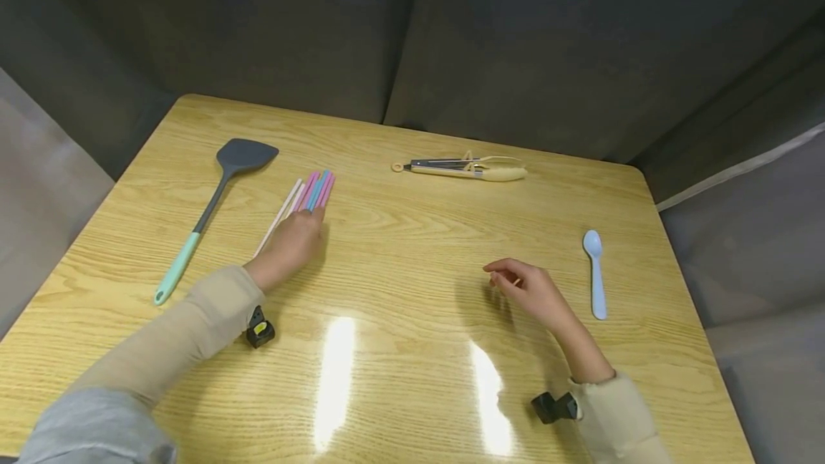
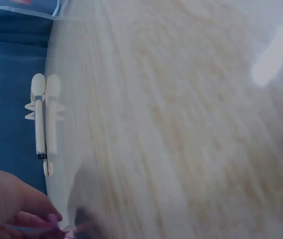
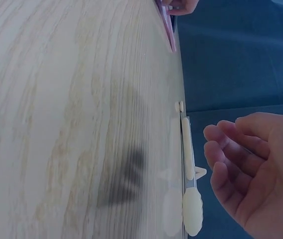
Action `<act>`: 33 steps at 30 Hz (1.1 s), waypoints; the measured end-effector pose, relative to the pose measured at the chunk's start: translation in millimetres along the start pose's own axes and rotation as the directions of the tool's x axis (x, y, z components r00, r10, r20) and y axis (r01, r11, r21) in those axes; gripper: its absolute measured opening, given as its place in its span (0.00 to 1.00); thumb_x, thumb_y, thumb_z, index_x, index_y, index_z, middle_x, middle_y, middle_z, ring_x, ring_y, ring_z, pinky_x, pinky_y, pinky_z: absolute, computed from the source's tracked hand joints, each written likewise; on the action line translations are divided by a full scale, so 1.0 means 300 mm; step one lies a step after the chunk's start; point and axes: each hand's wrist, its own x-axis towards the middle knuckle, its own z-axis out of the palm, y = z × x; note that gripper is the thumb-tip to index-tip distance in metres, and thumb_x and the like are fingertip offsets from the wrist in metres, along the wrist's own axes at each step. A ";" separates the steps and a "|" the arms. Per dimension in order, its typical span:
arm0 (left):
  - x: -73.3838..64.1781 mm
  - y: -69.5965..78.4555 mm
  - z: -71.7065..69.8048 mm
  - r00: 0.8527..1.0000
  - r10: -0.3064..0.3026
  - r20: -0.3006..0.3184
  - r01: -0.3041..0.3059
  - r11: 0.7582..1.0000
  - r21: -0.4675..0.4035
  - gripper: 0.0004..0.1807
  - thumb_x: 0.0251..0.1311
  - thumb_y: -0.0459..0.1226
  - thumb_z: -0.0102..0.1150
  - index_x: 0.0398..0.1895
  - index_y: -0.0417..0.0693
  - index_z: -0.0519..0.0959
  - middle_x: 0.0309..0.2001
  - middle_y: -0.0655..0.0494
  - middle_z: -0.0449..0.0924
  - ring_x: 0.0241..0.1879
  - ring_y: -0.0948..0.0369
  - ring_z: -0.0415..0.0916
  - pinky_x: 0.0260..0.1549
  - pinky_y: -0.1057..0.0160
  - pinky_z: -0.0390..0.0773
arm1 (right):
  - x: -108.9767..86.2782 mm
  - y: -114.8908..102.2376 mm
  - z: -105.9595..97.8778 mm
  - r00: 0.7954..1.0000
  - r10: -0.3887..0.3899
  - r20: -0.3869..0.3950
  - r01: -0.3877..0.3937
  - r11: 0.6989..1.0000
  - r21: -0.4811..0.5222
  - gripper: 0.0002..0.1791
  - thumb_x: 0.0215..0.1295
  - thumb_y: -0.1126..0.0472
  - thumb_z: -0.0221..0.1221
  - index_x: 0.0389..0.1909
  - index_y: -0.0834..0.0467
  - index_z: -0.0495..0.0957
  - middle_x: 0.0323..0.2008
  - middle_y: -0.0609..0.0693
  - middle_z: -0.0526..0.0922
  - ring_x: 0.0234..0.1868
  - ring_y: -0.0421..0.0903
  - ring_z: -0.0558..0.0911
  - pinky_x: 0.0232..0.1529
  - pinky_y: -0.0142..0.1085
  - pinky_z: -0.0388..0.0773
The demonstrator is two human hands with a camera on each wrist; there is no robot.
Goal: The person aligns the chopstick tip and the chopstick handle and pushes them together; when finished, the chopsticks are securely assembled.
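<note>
On the left side of the table, my left hand (image 1: pixel 290 245) grips several slim sticks that look like chopsticks (image 1: pixel 316 192), pink, blue and white, their far ends fanning out past the fingers. One white stick (image 1: pixel 273 224) lies along the hand's left side; I cannot tell whether it is held. In the left wrist view, fingers (image 2: pixel 24 199) close round pink sticks at the bottom edge. My right hand (image 1: pixel 531 296) hovers over the table with loosely bent fingers and nothing in them. Right of it lies a light blue spoon (image 1: pixel 595 274).
A turner (image 1: pixel 209 206) with grey head and mint handle lies at the left. Cream tongs (image 1: pixel 464 167) rest near the back edge. Dark curtains (image 1: pixel 412 34) hang behind the table (image 1: pixel 399 263), with grey cloth at the sides.
</note>
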 end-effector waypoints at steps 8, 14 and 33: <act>0.000 0.008 0.020 1.000 0.015 0.018 -0.016 0.997 0.070 0.09 0.48 0.22 0.49 0.35 0.29 0.71 0.22 0.40 0.71 0.21 0.48 0.71 0.18 0.57 0.74 | 0.014 -0.020 0.004 1.000 -0.020 0.020 0.020 1.000 0.001 0.14 0.65 0.61 0.50 0.47 0.63 0.75 0.33 0.57 0.80 0.31 0.54 0.78 0.24 0.33 0.72; 0.002 0.010 0.019 0.999 0.025 0.024 -0.028 0.992 0.124 0.07 0.42 0.21 0.51 0.28 0.30 0.73 0.22 0.41 0.71 0.22 0.49 0.70 0.19 0.56 0.74 | 0.015 -0.020 0.005 1.000 -0.016 0.027 0.016 1.000 0.004 0.13 0.65 0.61 0.50 0.47 0.63 0.75 0.33 0.57 0.80 0.31 0.54 0.77 0.24 0.34 0.72; 0.078 0.048 -0.050 0.993 0.114 0.014 -0.115 0.991 0.062 0.15 0.60 0.39 0.52 0.42 0.34 0.76 0.34 0.43 0.77 0.33 0.51 0.75 0.35 0.54 0.73 | 0.091 -0.026 -0.038 0.997 -0.053 -0.062 0.042 0.985 -0.168 0.14 0.65 0.61 0.50 0.48 0.62 0.75 0.36 0.54 0.80 0.33 0.48 0.77 0.31 0.39 0.75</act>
